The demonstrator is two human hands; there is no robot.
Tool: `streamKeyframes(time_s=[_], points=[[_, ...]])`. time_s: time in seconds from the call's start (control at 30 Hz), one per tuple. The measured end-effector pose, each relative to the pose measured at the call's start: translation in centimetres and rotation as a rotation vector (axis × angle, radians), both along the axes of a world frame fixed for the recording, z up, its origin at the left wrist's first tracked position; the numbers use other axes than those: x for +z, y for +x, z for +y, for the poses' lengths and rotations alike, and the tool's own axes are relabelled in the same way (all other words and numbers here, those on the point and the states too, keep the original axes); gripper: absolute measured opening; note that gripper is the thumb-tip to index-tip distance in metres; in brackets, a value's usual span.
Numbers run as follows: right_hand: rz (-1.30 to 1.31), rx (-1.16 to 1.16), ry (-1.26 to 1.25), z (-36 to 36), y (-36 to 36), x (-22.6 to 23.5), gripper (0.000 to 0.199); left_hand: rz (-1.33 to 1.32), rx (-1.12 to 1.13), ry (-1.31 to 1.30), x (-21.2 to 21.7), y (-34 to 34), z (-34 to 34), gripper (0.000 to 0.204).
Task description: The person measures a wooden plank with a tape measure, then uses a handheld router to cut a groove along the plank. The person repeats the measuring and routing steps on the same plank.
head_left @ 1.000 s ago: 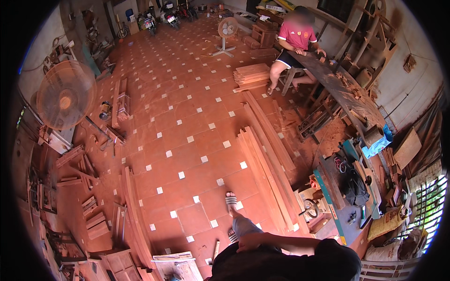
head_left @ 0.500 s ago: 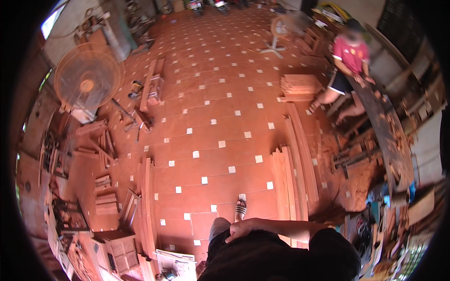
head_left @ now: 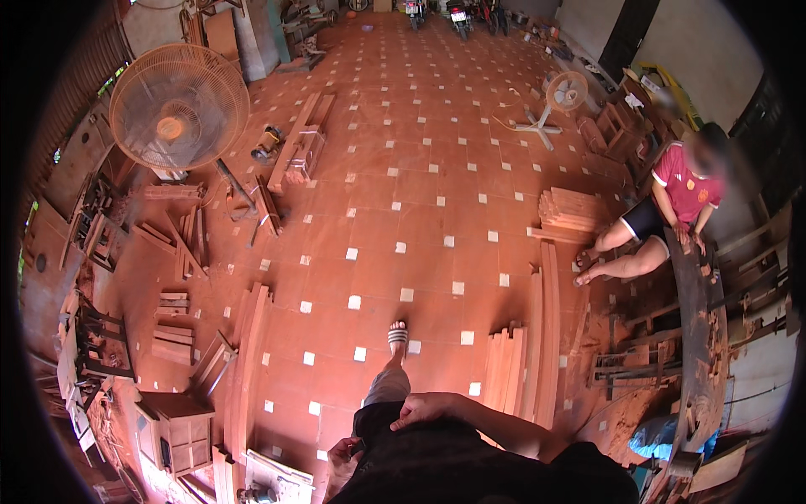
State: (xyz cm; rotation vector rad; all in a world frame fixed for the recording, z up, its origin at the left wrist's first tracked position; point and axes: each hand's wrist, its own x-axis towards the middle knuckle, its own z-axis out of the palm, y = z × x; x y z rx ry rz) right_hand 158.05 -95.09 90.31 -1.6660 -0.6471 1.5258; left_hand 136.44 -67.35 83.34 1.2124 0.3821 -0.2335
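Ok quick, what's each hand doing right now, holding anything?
Left hand: at the hip against the dark shorts, grip cannot be told.
Right hand: resting on the thigh, fingers loosely curled, holding nothing.

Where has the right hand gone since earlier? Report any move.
No. The right hand rests on the thigh as before, just left of the floor planks; only the camera swung.

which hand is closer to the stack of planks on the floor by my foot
Right. The right hand rests on the thigh on the side of the planks; the left hand hangs on the far side.
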Motion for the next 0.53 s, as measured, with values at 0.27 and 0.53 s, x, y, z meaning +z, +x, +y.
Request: streamKeyframes(time_s=[0.27, 0.53], points=[[0.007, -0.237, -0.12, -2.0, 17.5, 2.2, 0.074, 0.013, -0.032, 0.06, 0.6, 21.0, -0.8, 0.035], [0.052, -0.329, -0.107, -4.7, 29.9, -0.4, 0.075, 0.111, -0.246, 0.255, -1.1, 34.6, 0.5, 0.037]])
